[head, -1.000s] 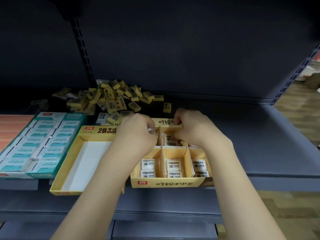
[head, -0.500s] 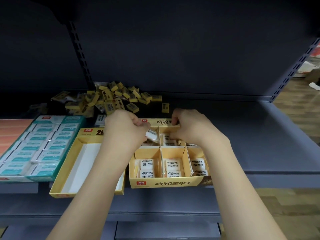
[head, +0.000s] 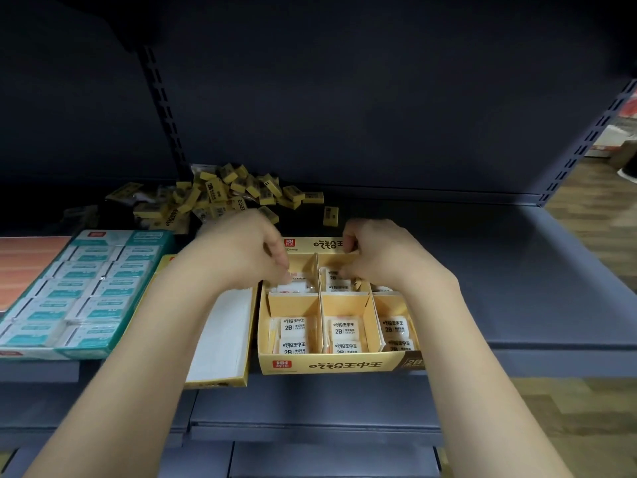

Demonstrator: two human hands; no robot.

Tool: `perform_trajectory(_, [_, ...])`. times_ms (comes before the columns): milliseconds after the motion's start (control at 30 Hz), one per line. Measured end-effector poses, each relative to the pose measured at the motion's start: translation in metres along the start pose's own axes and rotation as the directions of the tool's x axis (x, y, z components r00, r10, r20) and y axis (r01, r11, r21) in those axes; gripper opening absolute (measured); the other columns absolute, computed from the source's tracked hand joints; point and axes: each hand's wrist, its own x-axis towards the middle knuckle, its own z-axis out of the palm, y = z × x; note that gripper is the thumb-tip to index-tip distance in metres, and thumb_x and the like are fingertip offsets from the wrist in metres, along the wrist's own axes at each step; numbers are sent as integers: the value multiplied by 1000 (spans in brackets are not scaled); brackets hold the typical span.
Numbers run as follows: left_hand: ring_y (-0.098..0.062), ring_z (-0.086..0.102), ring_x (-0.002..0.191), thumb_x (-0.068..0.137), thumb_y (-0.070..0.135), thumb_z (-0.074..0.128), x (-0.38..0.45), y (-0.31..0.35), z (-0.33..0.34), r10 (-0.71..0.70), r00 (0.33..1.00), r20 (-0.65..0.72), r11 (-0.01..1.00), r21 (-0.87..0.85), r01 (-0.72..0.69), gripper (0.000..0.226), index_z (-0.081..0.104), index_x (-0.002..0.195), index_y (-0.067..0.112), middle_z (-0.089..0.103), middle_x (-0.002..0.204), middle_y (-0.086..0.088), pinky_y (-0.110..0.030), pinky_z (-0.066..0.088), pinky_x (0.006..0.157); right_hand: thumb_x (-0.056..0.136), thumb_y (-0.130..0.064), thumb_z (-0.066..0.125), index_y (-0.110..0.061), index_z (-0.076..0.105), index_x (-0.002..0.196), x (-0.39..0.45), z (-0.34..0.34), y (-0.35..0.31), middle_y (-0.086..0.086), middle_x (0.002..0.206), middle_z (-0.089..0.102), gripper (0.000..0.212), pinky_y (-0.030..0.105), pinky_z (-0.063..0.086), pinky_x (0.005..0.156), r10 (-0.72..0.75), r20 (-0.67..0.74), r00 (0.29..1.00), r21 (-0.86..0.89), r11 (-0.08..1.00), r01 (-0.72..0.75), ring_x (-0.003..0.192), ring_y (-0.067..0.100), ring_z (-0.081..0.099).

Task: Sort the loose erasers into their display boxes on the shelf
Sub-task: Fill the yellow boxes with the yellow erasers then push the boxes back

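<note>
Half a second ago the left hand (head: 248, 253) was lifted a little with a white eraser tipped between its fingers; now it has dipped down into the back-left pocket of the yellow divided box (head: 331, 363), and the white eraser (head: 291, 288) lies flat there under its fingertips. Its fingers are curled down onto that eraser, but the picture is blurry, so I cannot tell if they pinch it or only touch it.

From the head camera, the one view here, the right hand (head: 382, 253) has stayed at the back of the yellow divided box. Its fingers are curled over the back-middle pocket, right on top of the white erasers inside. Whether it holds one is hidden by the fingers.

The yellow divided box sits at the front edge of the grey shelf (head: 517, 288). Its three front pockets each hold white erasers marked 2B (head: 293, 327).

Behind the yellow divided box, near the dark back wall, lies a messy pile of loose yellow erasers (head: 224, 194). One single yellow eraser (head: 331, 215) lies apart from the pile, just behind the box's back wall.

Just left of the yellow divided box is an open yellow tray (head: 220, 339) with a white bottom, partly covered by the left arm. Left of that is a teal box (head: 82, 291) packed with rows of white and teal erasers. Further left, at the edge of the picture, is an orange flat thing (head: 27, 267).
</note>
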Motion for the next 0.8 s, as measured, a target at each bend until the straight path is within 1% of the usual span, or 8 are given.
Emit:
perform_trajectory(67, [-4,50,72,67,37,80,8,1,2,66,992,112,995,63,-73,17,65,72,30,57,79,14,-25,42,64,77,-24,73,-25,49,91,0,0,0,-2,94,52,28,29,42,63,0,-2,1000,-6,1000,0,83,20,54])
perform_trajectory(133, [-4,48,71,68,36,79,16,1,6,94,979,179,979,160,-124,21,61,75,29,56,83,10,-22,40,58,77,-25,74,-25,49,90,1,0,0,-3,94,52,28,28,41,62,0,-6,1000,-5,1000,-1,83,19,54])
perform_trajectory(233, [-2,43,59,74,28,75,23,0,10,106,980,168,952,267,-149,21,55,73,25,48,68,10,-18,30,46,77,-24,73,-26,49,89,2,1,1,-3,94,52,27,28,42,62,-3,-14,1000,-4,1000,3,83,19,55])
perform_trajectory(367, [-5,40,64,70,31,78,29,-3,13,122,986,116,944,292,-152,28,52,72,23,47,72,8,-23,30,49,78,-21,72,-26,49,88,3,1,2,-4,91,51,26,27,42,61,-6,-17,1000,-2,1000,6,82,18,54])
perform_trajectory(500, [-6,44,72,65,34,82,30,-10,11,121,990,74,973,188,-133,33,51,73,25,47,80,11,-24,35,56,77,-24,73,-26,49,88,5,0,2,-6,85,49,26,28,42,62,-15,-1,1000,-11,1000,15,81,18,54])
perform_trajectory(600, [-9,46,78,66,33,81,31,-13,14,103,993,62,975,191,-113,31,52,75,26,47,82,11,-25,36,59,77,-27,73,-26,51,87,5,-2,1,-7,83,49,25,28,42,61,-35,17,999,6,999,35,79,17,54])
perform_trajectory(700, [-7,46,76,68,35,80,33,-15,11,107,993,44,983,144,-112,28,57,81,24,49,84,12,-24,39,61,79,-32,70,-26,55,84,6,-6,-2,-9,77,51,17,26,41,60,-92,-52,994,91,991,96,74,14,53])
perform_trajectory(800, [-9,52,86,74,38,74,36,-25,2,112,993,-36,992,57,-109,22,60,81,23,52,87,15,-28,46,73,85,-33,63,-26,56,84,11,-8,-8,-11,78,53,10,27,43,64,-146,-156,977,68,985,158,78,14,54])
